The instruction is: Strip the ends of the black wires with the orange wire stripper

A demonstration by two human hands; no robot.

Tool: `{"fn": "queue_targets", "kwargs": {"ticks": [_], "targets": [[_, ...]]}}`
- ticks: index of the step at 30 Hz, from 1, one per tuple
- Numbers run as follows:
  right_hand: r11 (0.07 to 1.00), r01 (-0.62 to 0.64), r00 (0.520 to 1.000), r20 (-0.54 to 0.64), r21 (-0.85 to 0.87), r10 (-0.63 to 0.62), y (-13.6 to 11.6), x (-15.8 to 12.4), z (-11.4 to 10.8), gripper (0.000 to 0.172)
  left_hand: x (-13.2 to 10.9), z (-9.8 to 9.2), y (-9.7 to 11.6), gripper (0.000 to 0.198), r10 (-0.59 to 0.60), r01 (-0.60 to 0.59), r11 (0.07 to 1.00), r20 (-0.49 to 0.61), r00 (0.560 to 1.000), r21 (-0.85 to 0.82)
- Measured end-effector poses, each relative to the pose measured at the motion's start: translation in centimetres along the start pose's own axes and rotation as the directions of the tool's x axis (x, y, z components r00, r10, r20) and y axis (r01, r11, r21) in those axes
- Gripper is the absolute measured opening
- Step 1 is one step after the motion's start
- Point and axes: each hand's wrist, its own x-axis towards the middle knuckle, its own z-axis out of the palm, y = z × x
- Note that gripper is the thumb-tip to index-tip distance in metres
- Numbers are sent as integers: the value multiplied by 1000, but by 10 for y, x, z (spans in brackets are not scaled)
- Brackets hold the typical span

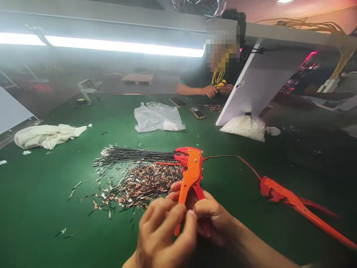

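Note:
My right hand (213, 217) grips the handles of an orange and red wire stripper (192, 169) held upright over the green table (41, 201). My left hand (164, 232) is closed beside it, fingertips touching the orange handle; whether it pinches a wire I cannot tell. A red wire (237, 159) runs from the stripper's jaws to the right. To the left of the jaws lies a bundle of black wires (131, 154), with a heap of cut black and copper pieces (142, 184) below it.
A second orange stripper (295, 204) lies at the right. A white cloth (47, 134), a clear plastic bag (157, 117), two phones (197, 112), a tilted white board (256, 85) and a white bag (245, 127) lie further back. A person (212, 89) works across the table.

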Motion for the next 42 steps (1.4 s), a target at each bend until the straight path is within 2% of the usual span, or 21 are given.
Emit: {"fn": "queue_targets", "kwargs": {"ticks": [3,7,11,16,24,28,31,32,34,38,42], "targets": [[999,-1,1000,-8,52,2,1,2,-7,56,-11,17,2,22,95,-97,995,42,995,37],[994,13,999,28,108,-17,3,5,-12,54,-18,31,-4,23,100,-103,994,85,991,37],[995,-13,1000,19,94,12,3,5,-12,55,-23,33,-9,22,68,-57,995,157,985,-77],[999,-29,999,-31,41,30,0,4,-9,55,-28,36,-10,17,42,-19,985,132,990,-172],[997,-57,996,-62,44,60,2,8,-12,47,-28,38,-9,16,-32,50,991,147,989,-124],[996,-74,995,-62,38,77,1,6,-10,53,-28,32,-6,16,81,-69,993,129,988,-93],[997,-75,997,-19,26,76,1,3,-8,58,-33,31,0,19,192,-194,980,62,979,33],[997,-79,997,-2,22,79,1,3,-7,60,-35,32,3,20,202,-204,976,26,979,78],[994,-99,994,38,33,98,2,2,-8,61,-39,36,6,23,189,-189,982,-13,982,30],[990,-119,989,91,76,112,5,4,-9,61,-46,42,3,15,299,-281,942,79,951,-184],[987,-152,985,89,57,146,10,7,-11,58,-55,44,2,22,268,-233,954,193,944,-189]]}}
